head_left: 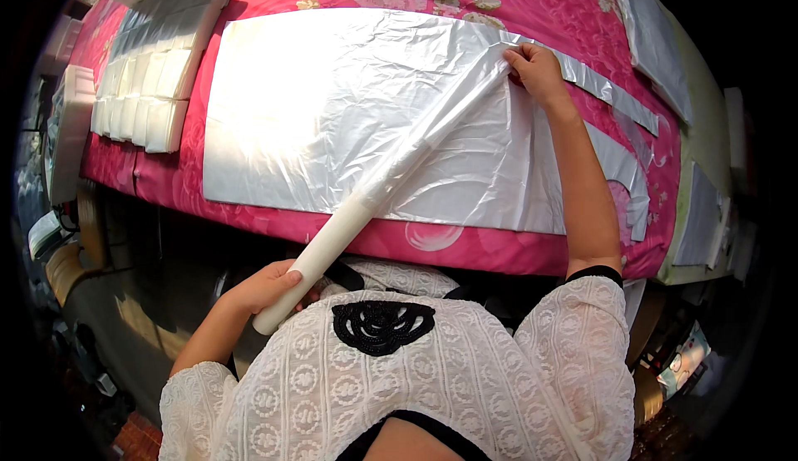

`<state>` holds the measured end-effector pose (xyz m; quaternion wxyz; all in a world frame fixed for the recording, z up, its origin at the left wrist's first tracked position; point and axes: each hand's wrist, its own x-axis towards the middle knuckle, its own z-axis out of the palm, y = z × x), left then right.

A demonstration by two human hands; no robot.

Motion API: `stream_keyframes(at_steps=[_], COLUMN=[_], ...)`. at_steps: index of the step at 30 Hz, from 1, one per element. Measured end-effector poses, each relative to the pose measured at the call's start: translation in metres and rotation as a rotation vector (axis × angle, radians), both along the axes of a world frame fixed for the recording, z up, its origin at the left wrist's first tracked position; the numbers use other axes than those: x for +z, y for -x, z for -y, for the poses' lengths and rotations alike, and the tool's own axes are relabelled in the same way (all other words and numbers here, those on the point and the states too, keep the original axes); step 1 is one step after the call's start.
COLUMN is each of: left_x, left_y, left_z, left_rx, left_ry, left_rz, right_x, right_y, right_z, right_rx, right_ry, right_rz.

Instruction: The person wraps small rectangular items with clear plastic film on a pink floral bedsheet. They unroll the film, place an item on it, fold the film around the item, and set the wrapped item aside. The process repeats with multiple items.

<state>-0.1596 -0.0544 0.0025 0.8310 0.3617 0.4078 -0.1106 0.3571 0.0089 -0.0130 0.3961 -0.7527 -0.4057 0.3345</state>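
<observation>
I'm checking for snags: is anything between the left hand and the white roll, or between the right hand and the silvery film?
Nothing visible is. The left hand holds the white roll directly near its lower end; the right hand directly pinches the far end of the silvery film.

White lace-textured top [465, 353], embossed round motifs in lengthwise rows. Black half-round openwork patch [383, 332], black neckline trim [432, 422]. Loose short sleeves [582, 340], black cuff [597, 273] at right. Left hand [270, 286], right hand [539, 72] bare.
</observation>
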Motion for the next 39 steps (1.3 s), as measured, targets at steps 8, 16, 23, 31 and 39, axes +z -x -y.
stream_keyframes(at_steps=[8,16,23,31,39], left_x=[0.024,0.069,0.016,-0.012,-0.016], left_y=[0.037,-0.126,-0.161,-0.148,-0.145], left_z=[-0.037,-0.101,-0.085,-0.048,-0.028], left_rx=[-0.299,-0.767,-0.742,-1.020,-0.978], left_ry=[0.168,-1.351,-1.876,-1.727,-1.770], left_rz=[0.044,0.000,0.631,0.516,0.430], right_x=[0.007,0.003,0.007,0.014,0.046], right_y=[-0.078,0.028,0.042,0.037,0.159], right_z=[0.013,-0.028,-0.045,-0.055,0.074], right_rx=[-0.122,0.211,0.341,0.241,0.532], right_ry=[-0.119,-0.134,-0.010,0.051,-0.215], right_rz=[0.065,0.030,0.113,0.105,0.532])
